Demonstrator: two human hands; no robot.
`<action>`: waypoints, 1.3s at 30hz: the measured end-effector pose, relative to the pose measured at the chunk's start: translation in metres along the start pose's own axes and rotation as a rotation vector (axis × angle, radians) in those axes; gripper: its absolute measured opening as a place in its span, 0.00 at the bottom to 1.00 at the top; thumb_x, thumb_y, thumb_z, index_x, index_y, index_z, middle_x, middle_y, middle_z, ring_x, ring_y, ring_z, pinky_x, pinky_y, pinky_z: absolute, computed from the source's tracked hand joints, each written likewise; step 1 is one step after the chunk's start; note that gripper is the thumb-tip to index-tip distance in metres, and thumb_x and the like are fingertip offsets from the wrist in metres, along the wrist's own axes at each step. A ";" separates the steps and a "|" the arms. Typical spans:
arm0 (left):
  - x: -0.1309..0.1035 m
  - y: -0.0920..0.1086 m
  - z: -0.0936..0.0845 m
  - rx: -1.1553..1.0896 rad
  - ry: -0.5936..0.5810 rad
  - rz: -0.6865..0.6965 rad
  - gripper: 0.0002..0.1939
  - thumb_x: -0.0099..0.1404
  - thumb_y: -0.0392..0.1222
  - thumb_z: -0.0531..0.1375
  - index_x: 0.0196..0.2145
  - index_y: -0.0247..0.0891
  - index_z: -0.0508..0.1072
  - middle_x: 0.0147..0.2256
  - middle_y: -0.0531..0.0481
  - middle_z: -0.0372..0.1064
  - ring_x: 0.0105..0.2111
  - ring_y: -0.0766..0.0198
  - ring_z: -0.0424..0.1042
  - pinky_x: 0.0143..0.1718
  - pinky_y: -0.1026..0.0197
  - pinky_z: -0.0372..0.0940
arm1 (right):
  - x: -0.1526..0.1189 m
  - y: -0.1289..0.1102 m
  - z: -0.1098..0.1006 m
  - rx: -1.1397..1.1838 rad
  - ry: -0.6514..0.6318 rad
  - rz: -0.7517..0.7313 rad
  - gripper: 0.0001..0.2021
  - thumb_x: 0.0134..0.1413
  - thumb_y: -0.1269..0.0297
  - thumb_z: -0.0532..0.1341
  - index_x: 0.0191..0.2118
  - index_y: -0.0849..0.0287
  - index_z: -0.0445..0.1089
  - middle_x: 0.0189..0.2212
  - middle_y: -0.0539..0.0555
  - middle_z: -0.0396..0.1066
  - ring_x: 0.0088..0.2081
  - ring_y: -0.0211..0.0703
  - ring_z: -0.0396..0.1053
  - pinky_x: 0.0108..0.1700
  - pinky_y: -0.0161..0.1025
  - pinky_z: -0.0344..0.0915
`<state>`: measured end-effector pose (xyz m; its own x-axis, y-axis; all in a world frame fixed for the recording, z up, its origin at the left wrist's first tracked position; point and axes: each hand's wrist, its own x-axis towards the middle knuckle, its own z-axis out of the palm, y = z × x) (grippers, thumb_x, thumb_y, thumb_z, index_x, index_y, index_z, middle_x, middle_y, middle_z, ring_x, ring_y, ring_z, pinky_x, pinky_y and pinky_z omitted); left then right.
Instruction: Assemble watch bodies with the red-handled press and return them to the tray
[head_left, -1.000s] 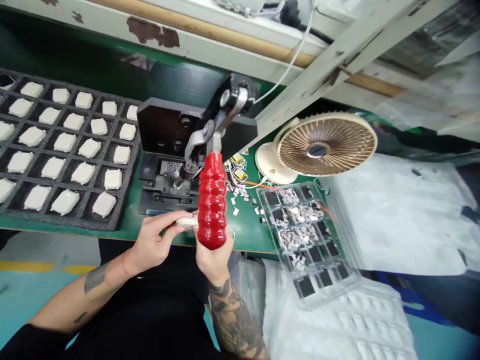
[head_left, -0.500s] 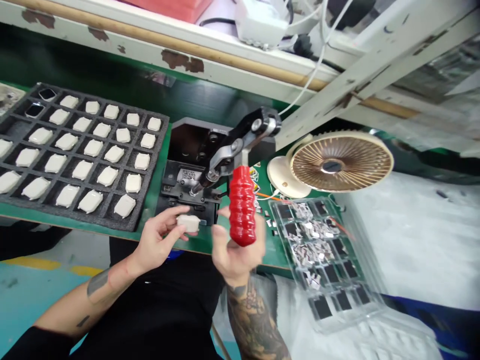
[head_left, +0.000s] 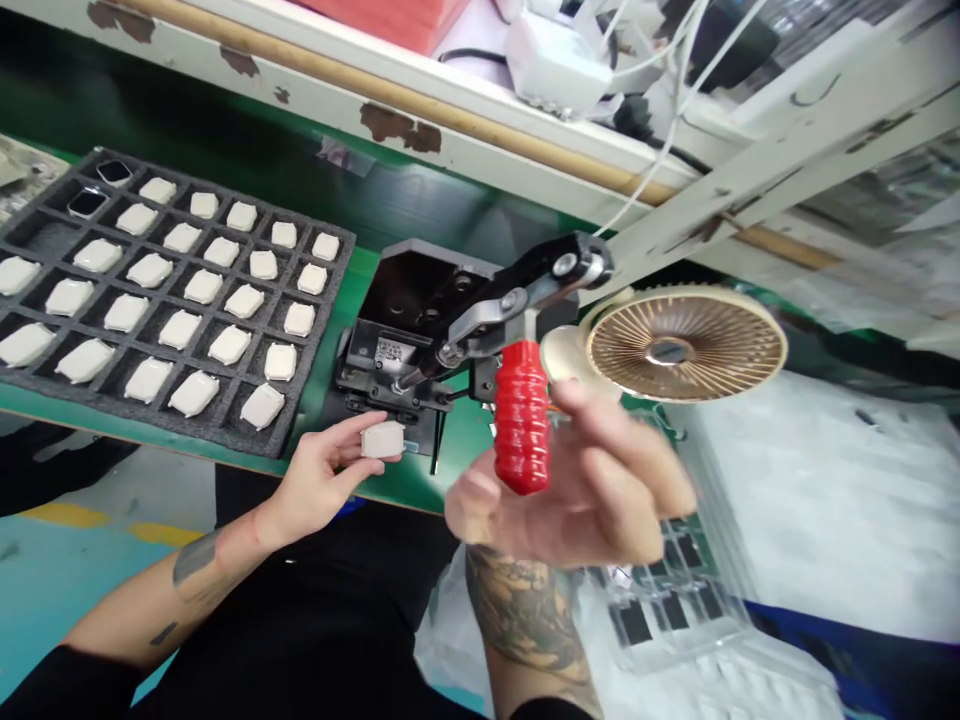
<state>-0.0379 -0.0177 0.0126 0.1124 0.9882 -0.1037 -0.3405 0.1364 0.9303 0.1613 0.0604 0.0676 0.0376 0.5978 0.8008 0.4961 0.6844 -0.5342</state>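
Observation:
Between the thumb and fingers of my left hand is a cream watch-shaped case, held just in front of the black press fixture. A small clear tab sticks out on the case's right side. My right hand is open, its fingers spread and slightly blurred, palm up behind and under the red ribbed handle of the toggle clamp. Whether the palm touches the handle I cannot tell. The clamp's plunger rod points down at the fixture.
A grey foam tray on the left holds rows of cream cases and two dark-faced ones. To the right stand a beige fan and a clear compartment tray, partly hidden by my right hand. A shelf edge runs above.
My right hand has risen to the right, its fingers now spread around the red handle. The left hand keeps hold of the cream case. The whole view has shifted slightly.

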 end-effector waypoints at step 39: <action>0.012 -0.008 0.005 0.173 0.015 0.064 0.20 0.77 0.44 0.69 0.61 0.38 0.72 0.42 0.44 0.85 0.38 0.57 0.86 0.41 0.59 0.79 | -0.067 -0.003 -0.045 -0.624 -0.723 0.162 0.21 0.67 0.75 0.59 0.63 0.66 0.73 0.36 0.56 0.76 0.41 0.53 0.69 0.45 0.51 0.60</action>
<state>-0.0297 -0.0071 0.0059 0.0814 0.9956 -0.0466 -0.1803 0.0607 0.9817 0.1963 -0.0004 0.0283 -0.2927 0.9205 0.2587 0.9110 0.3506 -0.2169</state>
